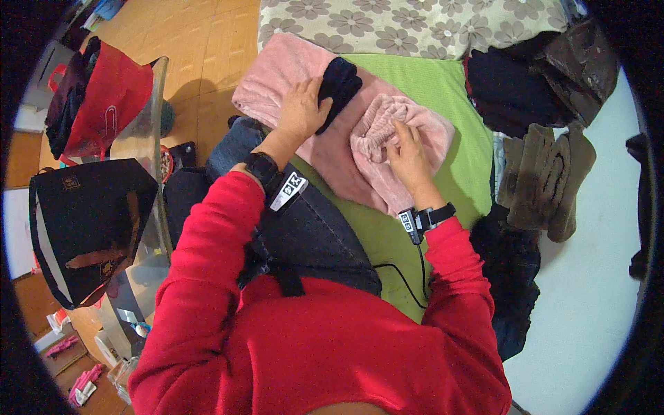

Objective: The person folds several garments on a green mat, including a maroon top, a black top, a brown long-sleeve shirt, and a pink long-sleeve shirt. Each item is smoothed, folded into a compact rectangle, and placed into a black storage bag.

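A pink fleece garment lies across a green cloth in front of me. On its upper part rests a small dark navy folded cloth. My left hand lies on the pink fleece with fingers stretched out, its thumb side against the navy cloth. At a bunched, ribbed pink cuff on the right part of the garment, my right hand has its thumb and fingers bent around a bit of the fabric. Both wrists carry black straps with small devices.
The green cloth runs beneath the garment, beside a flower-patterned cover. Folded brown clothes and dark clothes lie to the right. A black bag and a red bag stand left. A cable hangs by my right wrist.
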`<state>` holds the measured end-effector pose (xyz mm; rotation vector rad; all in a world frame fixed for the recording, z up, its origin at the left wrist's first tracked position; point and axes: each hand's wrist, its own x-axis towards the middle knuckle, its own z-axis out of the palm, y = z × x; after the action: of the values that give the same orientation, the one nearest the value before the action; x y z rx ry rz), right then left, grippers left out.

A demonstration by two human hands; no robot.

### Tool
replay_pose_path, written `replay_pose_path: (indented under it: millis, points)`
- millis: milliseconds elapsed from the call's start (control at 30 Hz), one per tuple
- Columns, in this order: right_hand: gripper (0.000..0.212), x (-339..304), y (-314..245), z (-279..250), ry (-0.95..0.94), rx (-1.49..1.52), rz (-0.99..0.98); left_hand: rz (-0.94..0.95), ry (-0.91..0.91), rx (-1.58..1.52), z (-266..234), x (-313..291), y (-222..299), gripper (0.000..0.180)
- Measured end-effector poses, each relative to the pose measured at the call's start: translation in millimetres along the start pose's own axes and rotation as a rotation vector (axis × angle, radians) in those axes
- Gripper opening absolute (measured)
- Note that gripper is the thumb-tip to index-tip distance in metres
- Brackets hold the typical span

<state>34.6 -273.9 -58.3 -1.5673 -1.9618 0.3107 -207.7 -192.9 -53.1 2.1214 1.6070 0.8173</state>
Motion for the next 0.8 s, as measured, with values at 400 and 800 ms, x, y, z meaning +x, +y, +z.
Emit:
replay_pose_path:
  millis: [400, 800]
  points:
    - [0.063, -12, -30, 40, -0.14, -0.387, -0.179, 0.173, -0.172, 0.512, 16, -37, -4, 0.072]
    - [0.054, -20, 3, -19, 0.097, 0.025, -0.196, 0.025, -0.288, 0.281, 2, -30, 0, 0.07]
